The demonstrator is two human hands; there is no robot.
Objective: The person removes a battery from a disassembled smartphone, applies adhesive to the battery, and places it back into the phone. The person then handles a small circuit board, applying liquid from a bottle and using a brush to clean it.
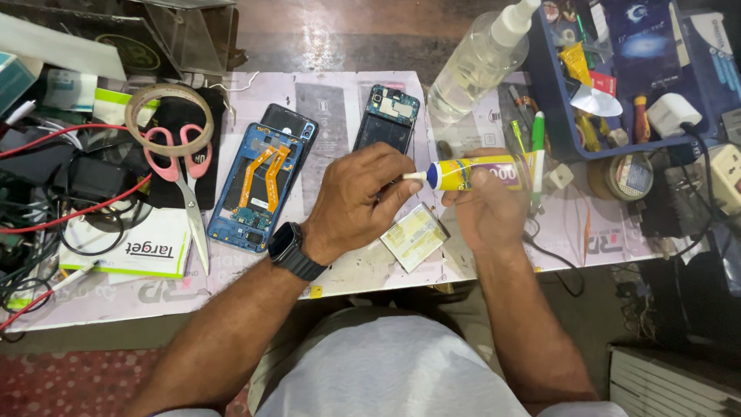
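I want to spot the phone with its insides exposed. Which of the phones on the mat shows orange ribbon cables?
The blue-framed phone nearest the pink scissors; the other opened phone beyond the left hand shows none.

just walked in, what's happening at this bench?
A person is holding a yellow glue tube in the right hand, while the left hand pinches its white cap end with the fingers. Just below the hands lies a small yellowish battery-like pack. On the mat to the left sits an opened blue phone with orange flex cables exposed, a second opened phone behind it, and pink-handled scissors further left.
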